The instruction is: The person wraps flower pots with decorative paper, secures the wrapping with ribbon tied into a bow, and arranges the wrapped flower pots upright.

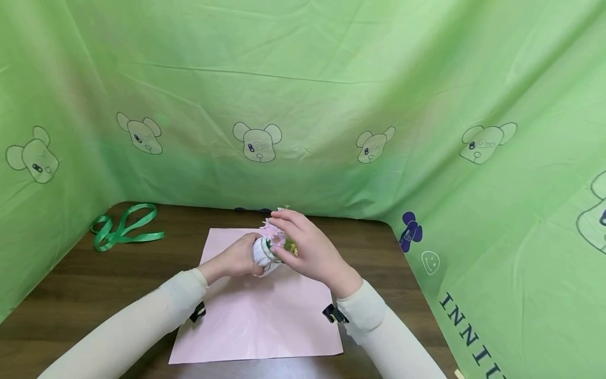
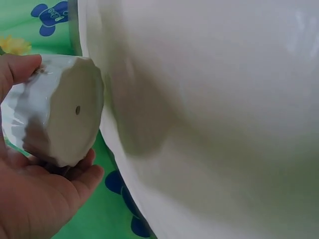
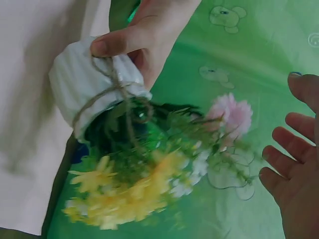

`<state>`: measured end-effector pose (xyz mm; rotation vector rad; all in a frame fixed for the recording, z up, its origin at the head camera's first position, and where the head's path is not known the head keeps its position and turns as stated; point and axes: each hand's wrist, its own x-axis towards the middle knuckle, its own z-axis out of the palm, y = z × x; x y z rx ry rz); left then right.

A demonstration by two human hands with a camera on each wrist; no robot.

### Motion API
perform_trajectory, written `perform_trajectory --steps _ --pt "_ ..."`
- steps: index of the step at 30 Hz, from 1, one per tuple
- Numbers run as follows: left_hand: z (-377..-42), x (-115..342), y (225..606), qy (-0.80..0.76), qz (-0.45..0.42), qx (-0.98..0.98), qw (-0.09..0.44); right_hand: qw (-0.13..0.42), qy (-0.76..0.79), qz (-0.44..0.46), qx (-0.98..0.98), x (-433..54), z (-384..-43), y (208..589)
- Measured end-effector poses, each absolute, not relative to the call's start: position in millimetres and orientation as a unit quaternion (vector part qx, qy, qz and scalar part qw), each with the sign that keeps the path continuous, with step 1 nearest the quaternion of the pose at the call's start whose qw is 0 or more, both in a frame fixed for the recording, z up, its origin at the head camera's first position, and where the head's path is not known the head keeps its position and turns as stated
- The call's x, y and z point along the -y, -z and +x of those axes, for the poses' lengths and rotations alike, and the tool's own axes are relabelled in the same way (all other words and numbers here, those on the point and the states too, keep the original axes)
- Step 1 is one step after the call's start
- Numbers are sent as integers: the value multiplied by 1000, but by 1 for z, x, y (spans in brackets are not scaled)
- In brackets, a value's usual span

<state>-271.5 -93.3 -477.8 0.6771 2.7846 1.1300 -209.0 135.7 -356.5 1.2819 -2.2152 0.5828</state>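
My left hand (image 1: 241, 256) grips a white flower pot (image 2: 75, 112), thumb on one side and fingers round the other. The pot is tilted, and its base with a small hole faces the left wrist camera. Twine (image 3: 117, 87) is tied round it in a bow. Artificial flowers fill it: yellow blooms (image 3: 124, 191), a pink bloom (image 3: 234, 115), small white ones and green leaves. My right hand (image 1: 310, 250) is raised beside the flowers with its fingers spread, apart from them in the right wrist view. Under the pot lies a sheet of pink paper (image 1: 270, 321).
A looped green ribbon (image 1: 124, 229) lies on the brown wooden table (image 1: 66, 289) at the left. Green printed cloth (image 1: 303, 79) stands as walls at the back and both sides. A small pale object (image 1: 459, 373) shows at the lower right edge.
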Motion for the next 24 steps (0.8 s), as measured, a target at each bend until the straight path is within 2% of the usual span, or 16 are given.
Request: perform_trajectory --steps 7,15,24 --pt "-271 93 475 -311 212 -926 23 231 -155 479 833 -121 -207 352" --pt "-264 88 469 -288 225 -931 13 113 -43 454 883 -101 -219 356" --pt "-259 82 471 -270 232 -934 23 40 37 381 923 -99 -240 378"
